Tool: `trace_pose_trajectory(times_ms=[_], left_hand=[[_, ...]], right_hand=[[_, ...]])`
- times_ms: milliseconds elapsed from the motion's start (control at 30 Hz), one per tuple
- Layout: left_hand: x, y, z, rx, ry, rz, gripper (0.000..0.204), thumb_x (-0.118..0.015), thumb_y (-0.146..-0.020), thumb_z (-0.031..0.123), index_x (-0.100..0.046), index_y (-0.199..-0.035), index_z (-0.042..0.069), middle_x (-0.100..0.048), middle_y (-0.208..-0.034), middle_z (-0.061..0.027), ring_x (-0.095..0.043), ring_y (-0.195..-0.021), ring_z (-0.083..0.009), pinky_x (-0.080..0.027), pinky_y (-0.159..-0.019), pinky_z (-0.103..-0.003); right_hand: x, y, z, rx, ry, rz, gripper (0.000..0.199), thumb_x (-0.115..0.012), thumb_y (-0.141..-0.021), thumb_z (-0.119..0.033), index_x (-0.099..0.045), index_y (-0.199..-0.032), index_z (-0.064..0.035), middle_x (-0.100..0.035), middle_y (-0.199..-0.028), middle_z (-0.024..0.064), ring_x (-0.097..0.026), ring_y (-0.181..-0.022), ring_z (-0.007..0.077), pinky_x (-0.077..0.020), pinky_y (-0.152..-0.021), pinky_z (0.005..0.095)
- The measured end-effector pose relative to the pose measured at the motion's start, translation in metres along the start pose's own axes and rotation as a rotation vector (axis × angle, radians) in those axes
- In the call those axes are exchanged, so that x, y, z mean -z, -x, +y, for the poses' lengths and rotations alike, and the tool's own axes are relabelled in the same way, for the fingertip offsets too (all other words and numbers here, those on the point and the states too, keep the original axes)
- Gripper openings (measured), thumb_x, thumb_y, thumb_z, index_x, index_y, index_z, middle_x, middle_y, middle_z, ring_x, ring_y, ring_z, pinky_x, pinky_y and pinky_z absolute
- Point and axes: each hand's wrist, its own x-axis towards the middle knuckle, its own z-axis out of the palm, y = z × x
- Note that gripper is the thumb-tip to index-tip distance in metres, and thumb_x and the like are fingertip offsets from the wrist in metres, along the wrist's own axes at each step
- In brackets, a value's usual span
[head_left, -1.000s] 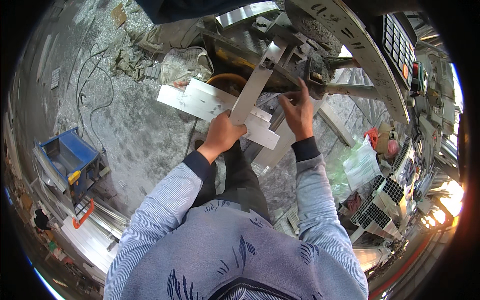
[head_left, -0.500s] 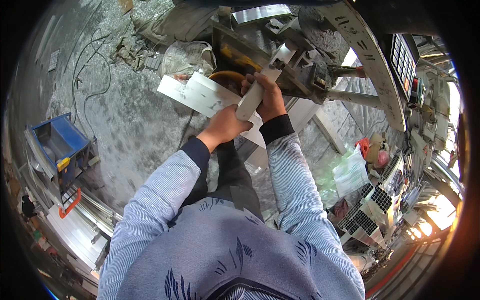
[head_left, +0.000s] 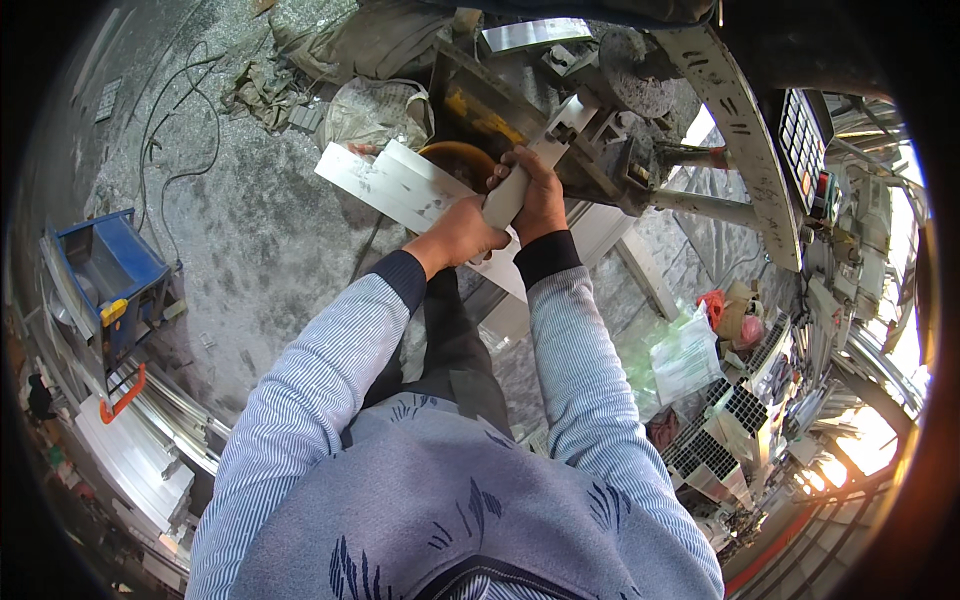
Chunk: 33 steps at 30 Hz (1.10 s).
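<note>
Now you are bringing both hands together on the metal strip [head_left: 515,185]: your right hand [head_left: 540,195], wider apart a second ago, is closing around it beside your left hand [head_left: 462,232], feeding its end into the saw machine [head_left: 560,130] above the flat panel [head_left: 395,185].
</note>
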Motion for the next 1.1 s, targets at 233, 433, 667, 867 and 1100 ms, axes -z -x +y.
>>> trace_pose_trajectory(times_ms=[233,433,667,867,1100], left_hand=[[-0.002,-0.001,-0.004,-0.022,-0.012,0.011,0.033,-0.073,-0.078,0.010,-0.060,-0.104,-0.006,-0.067,-0.083,-0.0093,-0.066,-0.067,-0.0179,-0.054,-0.059,-0.032],[-0.001,0.004,0.001,-0.027,-0.034,0.008,0.034,-0.073,-0.078,0.010,-0.061,-0.104,-0.007,-0.068,-0.083,-0.0103,-0.066,-0.066,-0.0178,-0.053,-0.060,-0.032],[-0.003,0.007,0.006,-0.036,-0.045,0.038,0.039,-0.074,-0.077,0.013,-0.061,-0.107,-0.009,-0.069,-0.083,-0.0123,-0.067,-0.067,-0.0194,-0.054,-0.063,-0.033],[-0.001,0.004,0.001,-0.074,-0.111,0.046,0.040,-0.075,-0.077,0.014,-0.062,-0.107,-0.009,-0.071,-0.085,-0.0137,-0.068,-0.069,-0.0207,-0.054,-0.064,-0.034],[-0.002,0.019,-0.012,-0.045,-0.131,0.024,0.038,-0.076,-0.076,0.016,-0.064,-0.105,-0.006,-0.070,-0.078,-0.0129,-0.069,-0.066,-0.0208,-0.054,-0.062,-0.034]], right_hand=[[-0.003,0.002,0.000,0.004,0.016,0.024,0.018,-0.068,-0.090,-0.014,-0.057,-0.102,-0.0064,-0.060,-0.084,0.0069,-0.061,-0.068,0.0193,-0.0545,-0.062,0.0386],[-0.006,0.005,-0.001,0.035,0.017,-0.003,0.019,-0.068,-0.090,-0.015,-0.056,-0.102,-0.0059,-0.060,-0.084,0.0077,-0.062,-0.069,0.0195,-0.0548,-0.062,0.0384],[-0.005,0.002,-0.002,-0.005,0.054,0.026,0.017,-0.070,-0.090,-0.019,-0.059,-0.096,-0.0074,-0.060,-0.082,0.0065,-0.061,-0.072,0.0204,-0.0550,-0.067,0.0383],[-0.005,0.002,-0.004,-0.054,0.085,0.026,0.017,-0.069,-0.090,-0.021,-0.059,-0.093,-0.0075,-0.059,-0.077,0.0067,-0.060,-0.070,0.0231,-0.0541,-0.067,0.0380],[-0.002,0.019,0.019,0.006,0.187,0.033,0.016,-0.064,-0.092,-0.020,-0.059,-0.088,-0.0057,-0.059,-0.073,0.0083,-0.059,-0.066,0.0240,-0.0521,-0.064,0.0377]])
